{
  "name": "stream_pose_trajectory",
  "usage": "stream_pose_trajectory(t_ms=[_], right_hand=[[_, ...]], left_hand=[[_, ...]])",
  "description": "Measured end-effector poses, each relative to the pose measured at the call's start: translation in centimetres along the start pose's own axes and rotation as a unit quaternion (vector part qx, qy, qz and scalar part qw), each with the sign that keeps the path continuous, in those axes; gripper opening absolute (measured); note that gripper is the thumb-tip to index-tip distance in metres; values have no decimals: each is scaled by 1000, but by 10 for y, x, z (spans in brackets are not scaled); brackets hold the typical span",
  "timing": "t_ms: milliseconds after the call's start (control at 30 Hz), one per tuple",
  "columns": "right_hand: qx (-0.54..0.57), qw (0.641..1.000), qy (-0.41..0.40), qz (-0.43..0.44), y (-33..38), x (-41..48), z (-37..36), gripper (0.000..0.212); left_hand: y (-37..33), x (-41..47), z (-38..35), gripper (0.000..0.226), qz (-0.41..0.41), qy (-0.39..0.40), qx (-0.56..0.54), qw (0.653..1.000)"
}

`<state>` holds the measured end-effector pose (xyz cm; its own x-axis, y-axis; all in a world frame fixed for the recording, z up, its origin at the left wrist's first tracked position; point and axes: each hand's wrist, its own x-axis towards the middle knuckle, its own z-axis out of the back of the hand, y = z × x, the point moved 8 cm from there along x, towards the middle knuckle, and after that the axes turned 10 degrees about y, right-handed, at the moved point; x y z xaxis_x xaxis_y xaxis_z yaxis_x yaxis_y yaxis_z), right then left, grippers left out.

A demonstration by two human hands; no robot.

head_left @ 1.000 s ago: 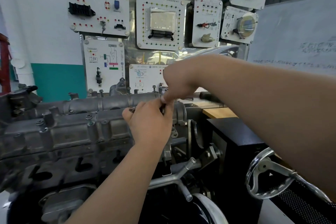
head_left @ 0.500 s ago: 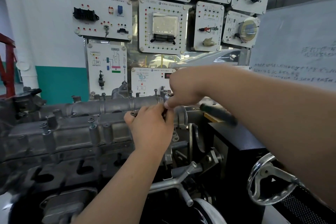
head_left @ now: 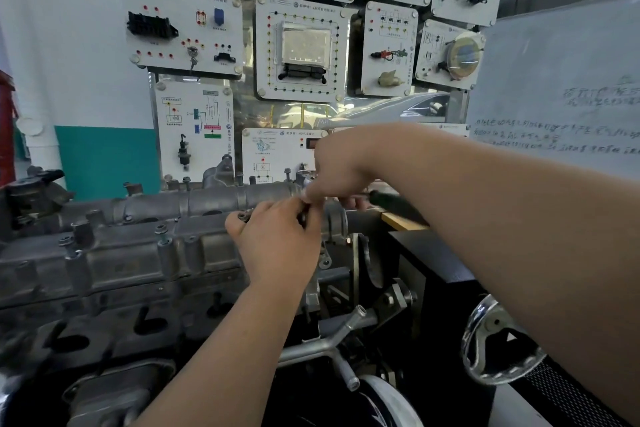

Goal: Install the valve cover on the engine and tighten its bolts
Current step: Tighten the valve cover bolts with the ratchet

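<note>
Head view: valve cover [head_left: 138,253] sits on engine [head_left: 86,326]; at its right end right hand [head_left: 343,163] grips dark-handled tool [head_left: 398,206], left hand [head_left: 277,243] pinching its shaft, likely steadying it for tightening.

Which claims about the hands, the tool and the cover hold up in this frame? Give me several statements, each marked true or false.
1. Both the left hand and the right hand are at the right end of the valve cover. True.
2. The right hand grips a dark-handled tool. True.
3. The valve cover lies on a bench, off the engine. False: it sits on top of the engine.
4. The left hand rests on the chrome handwheel. False: the handwheel sits untouched at the lower right.
5. Bolts stand proud along the cover. True.
</note>
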<state>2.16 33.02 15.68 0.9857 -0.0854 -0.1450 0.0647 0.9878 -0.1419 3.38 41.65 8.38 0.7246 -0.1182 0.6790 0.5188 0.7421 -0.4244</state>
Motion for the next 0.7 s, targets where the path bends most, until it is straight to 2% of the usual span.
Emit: stream_pose_trajectory(t_ms=[133,267,333,433,533,633,667,700], right_hand=[[19,999,40,-26,7,3,-5,53],[-117,993,-1,8,9,-3,9,33],[-171,984,-32,26,10,-5,12,35],[-138,989,-49,35,7,-4,13,37],[-24,1000,-11,9,3,-1,3,52],[29,999,-24,9,11,2,1,57],[27,1000,-11,7,13,1,2,55],[14,1000,13,5,14,0,3,50]], left_hand=[[7,6,-8,34,33,27,32,999],[2,3,-7,46,-7,23,19,1000],[-1,1,-6,47,-26,16,41,999],[0,-1,-5,46,-25,6,35,999],[4,1,-14,36,-30,17,12,999],[14,7,-28,26,-12,69,-125,990],[15,7,-29,24,-7,71,-136,988],[12,6,-24,28,-14,50,-84,995]])
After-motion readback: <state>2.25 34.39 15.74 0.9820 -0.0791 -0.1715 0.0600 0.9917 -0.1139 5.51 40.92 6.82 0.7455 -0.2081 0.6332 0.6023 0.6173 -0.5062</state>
